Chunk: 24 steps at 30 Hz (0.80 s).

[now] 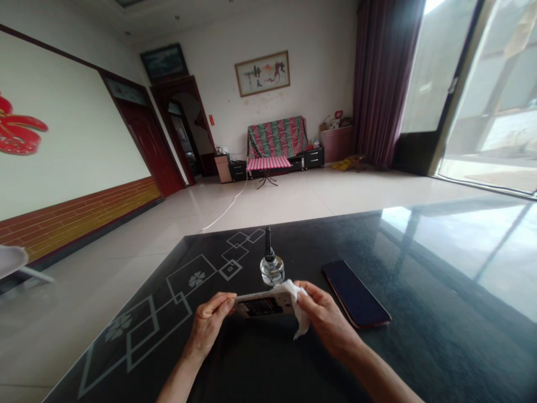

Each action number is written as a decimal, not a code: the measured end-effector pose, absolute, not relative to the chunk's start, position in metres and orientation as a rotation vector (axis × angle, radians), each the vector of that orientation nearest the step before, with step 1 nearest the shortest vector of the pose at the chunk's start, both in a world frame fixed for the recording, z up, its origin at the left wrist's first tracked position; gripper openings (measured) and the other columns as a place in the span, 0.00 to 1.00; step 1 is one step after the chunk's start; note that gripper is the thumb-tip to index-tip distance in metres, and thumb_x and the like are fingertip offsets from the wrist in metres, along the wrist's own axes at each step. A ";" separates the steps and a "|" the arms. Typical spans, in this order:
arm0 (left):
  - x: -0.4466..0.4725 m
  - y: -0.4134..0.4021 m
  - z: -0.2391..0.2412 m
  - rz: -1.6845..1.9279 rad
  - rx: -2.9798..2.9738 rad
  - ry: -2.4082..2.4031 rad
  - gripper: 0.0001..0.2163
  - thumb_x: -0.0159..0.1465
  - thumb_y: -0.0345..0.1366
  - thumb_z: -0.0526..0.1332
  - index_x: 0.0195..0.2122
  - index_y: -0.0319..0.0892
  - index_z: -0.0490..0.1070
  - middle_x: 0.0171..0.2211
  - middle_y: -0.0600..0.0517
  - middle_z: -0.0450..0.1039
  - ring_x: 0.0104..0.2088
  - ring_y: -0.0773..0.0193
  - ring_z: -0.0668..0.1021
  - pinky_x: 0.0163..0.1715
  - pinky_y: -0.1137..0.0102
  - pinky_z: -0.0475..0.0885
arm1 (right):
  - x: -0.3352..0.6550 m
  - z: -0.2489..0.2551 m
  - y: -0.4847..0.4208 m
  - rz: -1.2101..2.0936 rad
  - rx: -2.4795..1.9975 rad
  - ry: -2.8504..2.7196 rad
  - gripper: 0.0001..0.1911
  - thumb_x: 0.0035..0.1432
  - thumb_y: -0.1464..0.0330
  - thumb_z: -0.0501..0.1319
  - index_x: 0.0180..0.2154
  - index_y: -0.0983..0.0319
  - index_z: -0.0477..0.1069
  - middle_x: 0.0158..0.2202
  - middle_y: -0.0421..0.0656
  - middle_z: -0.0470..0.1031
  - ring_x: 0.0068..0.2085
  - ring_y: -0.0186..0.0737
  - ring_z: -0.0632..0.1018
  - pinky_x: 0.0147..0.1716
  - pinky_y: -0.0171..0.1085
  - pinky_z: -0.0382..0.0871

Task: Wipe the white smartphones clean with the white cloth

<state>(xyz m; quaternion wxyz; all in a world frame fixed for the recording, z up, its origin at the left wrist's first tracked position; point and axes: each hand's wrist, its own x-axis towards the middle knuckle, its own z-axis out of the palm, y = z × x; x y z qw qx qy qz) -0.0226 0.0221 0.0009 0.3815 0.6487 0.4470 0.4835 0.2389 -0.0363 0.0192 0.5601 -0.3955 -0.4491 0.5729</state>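
The left hand [208,322] pinches the nine o'clock end of a small phone-like device [263,305], held just above the dark table [419,313]. The right hand [325,316] pinches a white tissue [298,308] against its three o'clock end. A small bottle [272,267] stands at twelve o'clock; a dark phone [356,294] lies at two.

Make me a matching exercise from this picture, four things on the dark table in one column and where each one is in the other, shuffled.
Things:
1. small glass bottle
2. dark phone
3. white tissue
4. flat device

Places:
A. lying flat, right of both hands
B. pinched in the right hand
C. standing just behind the hands
D. held between both hands, left hand at its left end

Pairs: 1-C, 2-A, 3-B, 4-D
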 end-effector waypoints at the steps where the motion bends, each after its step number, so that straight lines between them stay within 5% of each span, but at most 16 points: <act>1: -0.023 0.022 0.000 1.232 1.656 1.143 0.12 0.57 0.45 0.65 0.36 0.44 0.79 0.34 0.52 0.76 0.33 0.61 0.78 0.34 0.73 0.76 | 0.239 0.020 -0.036 1.355 -0.931 -1.055 0.16 0.56 0.57 0.60 0.38 0.64 0.71 0.26 0.38 0.68 0.25 0.29 0.63 0.23 0.29 0.54; 11: -0.032 0.027 -0.011 1.246 1.609 1.155 0.14 0.56 0.45 0.65 0.38 0.42 0.79 0.33 0.51 0.76 0.30 0.62 0.78 0.33 0.72 0.76 | 0.246 0.008 -0.030 1.369 -0.939 -0.781 0.14 0.48 0.63 0.62 0.35 0.65 0.71 0.25 0.39 0.68 0.26 0.33 0.66 0.25 0.31 0.58; 24: -0.026 0.023 -0.004 1.259 1.683 1.157 0.12 0.57 0.45 0.65 0.36 0.43 0.79 0.34 0.52 0.76 0.32 0.61 0.78 0.33 0.73 0.77 | 0.233 0.030 -0.040 1.283 -0.978 -1.012 0.20 0.52 0.54 0.63 0.37 0.64 0.72 0.25 0.38 0.68 0.26 0.31 0.65 0.25 0.30 0.57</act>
